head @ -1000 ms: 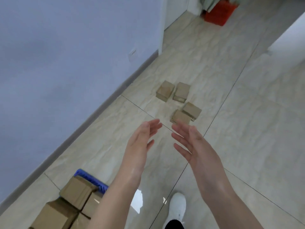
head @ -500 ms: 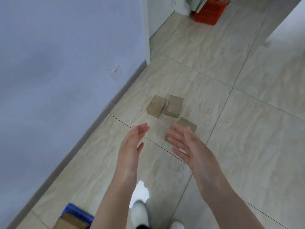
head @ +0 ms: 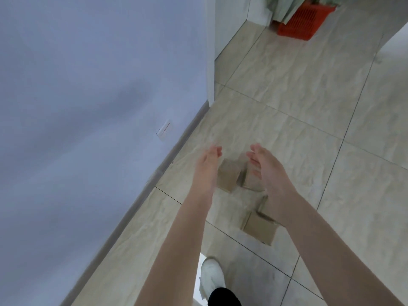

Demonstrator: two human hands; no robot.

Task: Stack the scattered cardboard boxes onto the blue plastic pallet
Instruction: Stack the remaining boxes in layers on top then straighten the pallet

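Several small brown cardboard boxes lie on the tiled floor ahead of me. One box [head: 228,177] sits just right of my left hand [head: 207,166]. A second box [head: 251,181] is partly covered by my right hand [head: 267,168]. A third box [head: 260,229] lies nearer to me, under my right forearm, and the corner of another shows behind that wrist. Both hands reach forward above the boxes with fingers straight, palms facing each other, holding nothing. The blue pallet is out of view.
A blue-grey wall [head: 88,107] with a socket [head: 164,130] runs along the left, ending at a corner. A red plastic basket [head: 302,21] stands at the far top. My white shoe [head: 212,276] is on the floor below.
I have walked forward: the boxes are now closer and under my hands, and the pallet with its boxes has dropped out of view. Both hands stayed open and stretched further out.
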